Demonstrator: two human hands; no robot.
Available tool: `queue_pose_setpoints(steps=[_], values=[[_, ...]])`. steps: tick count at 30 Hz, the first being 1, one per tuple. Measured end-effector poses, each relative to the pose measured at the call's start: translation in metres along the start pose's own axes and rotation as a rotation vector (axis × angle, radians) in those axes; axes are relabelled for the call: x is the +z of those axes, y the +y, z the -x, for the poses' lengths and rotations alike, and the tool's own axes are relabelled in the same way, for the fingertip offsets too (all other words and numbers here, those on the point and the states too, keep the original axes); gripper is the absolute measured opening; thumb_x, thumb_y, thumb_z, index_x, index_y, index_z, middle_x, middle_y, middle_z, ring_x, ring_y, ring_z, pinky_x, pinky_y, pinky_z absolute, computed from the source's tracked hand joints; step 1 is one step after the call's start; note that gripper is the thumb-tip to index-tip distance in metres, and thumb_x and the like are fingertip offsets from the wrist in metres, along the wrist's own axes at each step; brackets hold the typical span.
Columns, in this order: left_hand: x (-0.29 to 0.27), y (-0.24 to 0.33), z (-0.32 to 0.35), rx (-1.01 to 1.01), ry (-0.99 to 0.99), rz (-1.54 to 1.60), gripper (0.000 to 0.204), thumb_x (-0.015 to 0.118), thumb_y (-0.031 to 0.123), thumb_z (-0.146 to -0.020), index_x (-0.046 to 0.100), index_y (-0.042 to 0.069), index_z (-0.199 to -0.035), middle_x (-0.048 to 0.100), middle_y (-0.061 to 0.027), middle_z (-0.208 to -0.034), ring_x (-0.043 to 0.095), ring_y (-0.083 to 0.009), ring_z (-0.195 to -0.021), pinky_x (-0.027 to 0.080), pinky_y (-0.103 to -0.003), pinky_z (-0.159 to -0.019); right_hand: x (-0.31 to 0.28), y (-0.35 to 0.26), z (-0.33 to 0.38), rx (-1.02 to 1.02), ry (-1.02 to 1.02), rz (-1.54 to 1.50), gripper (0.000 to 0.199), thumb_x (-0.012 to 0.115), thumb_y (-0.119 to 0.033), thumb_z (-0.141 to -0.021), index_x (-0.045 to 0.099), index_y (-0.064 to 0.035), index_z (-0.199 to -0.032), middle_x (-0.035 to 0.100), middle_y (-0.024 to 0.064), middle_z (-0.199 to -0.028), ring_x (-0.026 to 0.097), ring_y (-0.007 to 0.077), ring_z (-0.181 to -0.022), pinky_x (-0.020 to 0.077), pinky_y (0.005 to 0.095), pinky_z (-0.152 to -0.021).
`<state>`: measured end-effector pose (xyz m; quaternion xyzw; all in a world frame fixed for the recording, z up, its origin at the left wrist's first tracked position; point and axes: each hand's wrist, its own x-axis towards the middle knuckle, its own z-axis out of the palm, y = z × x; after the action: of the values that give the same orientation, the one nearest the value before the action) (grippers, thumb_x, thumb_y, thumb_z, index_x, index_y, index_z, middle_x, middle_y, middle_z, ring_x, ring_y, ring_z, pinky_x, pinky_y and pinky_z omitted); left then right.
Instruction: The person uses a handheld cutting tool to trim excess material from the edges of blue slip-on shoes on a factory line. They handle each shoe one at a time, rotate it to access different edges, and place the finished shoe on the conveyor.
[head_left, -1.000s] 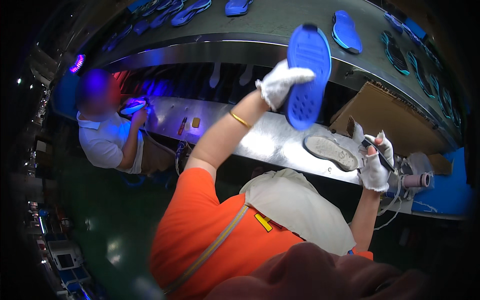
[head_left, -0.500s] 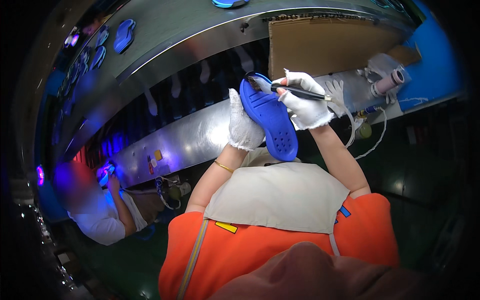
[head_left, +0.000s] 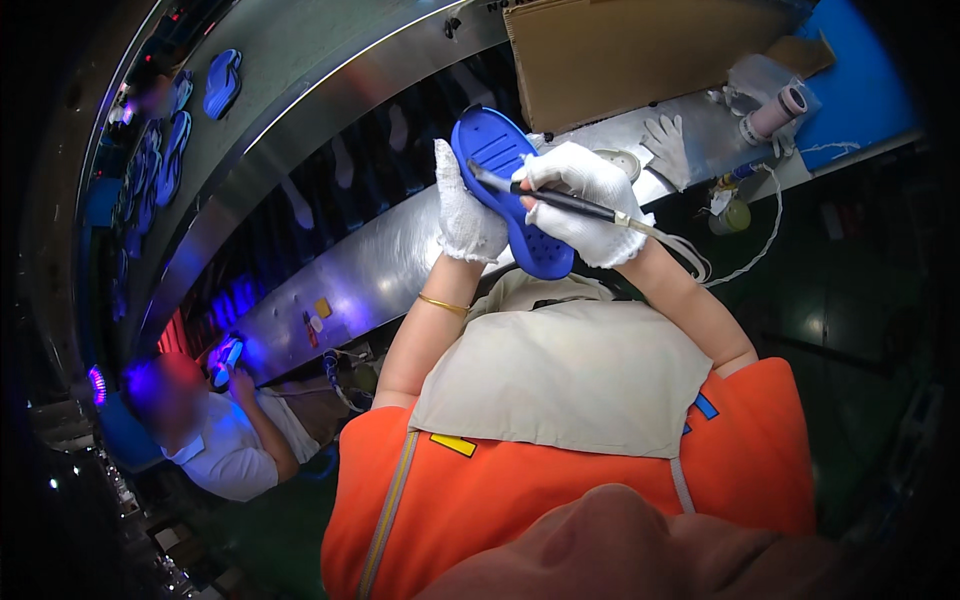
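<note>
Wearing a beige cloth apron (head_left: 565, 375) nearest, just below the work: could be marked by drips from an overloaded tip. Holding up, a little farther out, a deep-blue moulded shoe sole (head_left: 495, 145), tilted, over the near edge of the shiny metal worktop (head_left: 385, 255). Grasping its left side with the white-gloved left hand (head_left: 470, 215); could twist or slip under an off-centre push, through loose knit against smooth material. Pinching a slim black-handled brush (head_left: 585, 207) in the white-gloved right hand (head_left: 592, 190), bare fingertips showing, tip against or just above the sole's face, hard to tell which. Could skid past the edge through too flat an angle or too hard a press. Could be tugged off line by a snag in the pale flexible tube (head_left: 668, 241) trailing right. Could smear any wet coating by dragging knit fabric across the face. Beyond the right hand, worth minding a pale grey shoe-shaped piece (head_left: 622, 160) and, to its right, a limp white glove (head_left: 668, 150): easily nudged by a wide wrist swing. Farther still, could bump the brown cardboard sheet (head_left: 650, 60) by overreaching.
</note>
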<state>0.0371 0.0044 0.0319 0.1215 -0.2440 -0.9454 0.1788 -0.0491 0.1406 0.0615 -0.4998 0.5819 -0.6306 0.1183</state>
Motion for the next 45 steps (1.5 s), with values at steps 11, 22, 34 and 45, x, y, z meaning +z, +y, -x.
queue_pose_setpoints(steps=[11,22,34,45], values=[[-0.011,0.007,0.014,-0.096,0.049,-0.123,0.076,0.036,0.070,-0.089,0.052,0.006,-0.126,0.059,-0.0121,-0.119,0.057,-0.0261,-0.107,0.045,-0.040,-0.097,0.000,-0.009,0.029,0.225,-0.044,-0.220,0.017,0.068,0.004,-0.076,0.064,0.0001,-0.092,0.065,0.0060,-0.087,0.063,0.0122,-0.079,0.0529,0.0259,-0.074],[-0.023,-0.007,0.018,-0.035,-0.122,-0.138,0.091,0.028,0.080,-0.081,0.040,0.010,-0.138,0.054,-0.0130,-0.127,0.055,-0.0275,-0.113,0.044,-0.040,-0.100,-0.011,0.014,0.028,0.317,-0.015,-0.429,0.009,0.069,-0.003,-0.085,0.062,-0.0022,-0.090,0.068,0.0060,-0.090,0.062,0.0106,-0.082,0.0505,0.0248,-0.075],[-0.010,0.018,-0.016,0.187,-0.373,0.176,0.119,0.039,0.096,-0.053,0.052,-0.002,-0.119,0.061,-0.0127,-0.106,0.060,-0.0253,-0.096,0.038,-0.046,-0.105,0.014,0.009,0.001,0.226,0.093,-0.494,0.007,0.068,-0.005,-0.085,0.062,-0.0041,-0.088,0.063,0.0033,-0.085,0.059,0.0093,-0.074,0.0484,0.0251,-0.070],[-0.016,0.057,-0.006,0.156,-0.345,-0.269,0.121,0.044,0.091,-0.054,0.044,-0.001,-0.132,0.059,-0.0208,-0.119,0.061,-0.0359,-0.107,0.052,-0.047,-0.092,0.005,0.003,-0.011,0.377,-0.176,-0.412,0.014,0.067,0.002,-0.082,0.061,-0.0019,-0.094,0.065,0.0097,-0.102,0.063,0.0122,-0.088,0.0536,0.0291,-0.083]])
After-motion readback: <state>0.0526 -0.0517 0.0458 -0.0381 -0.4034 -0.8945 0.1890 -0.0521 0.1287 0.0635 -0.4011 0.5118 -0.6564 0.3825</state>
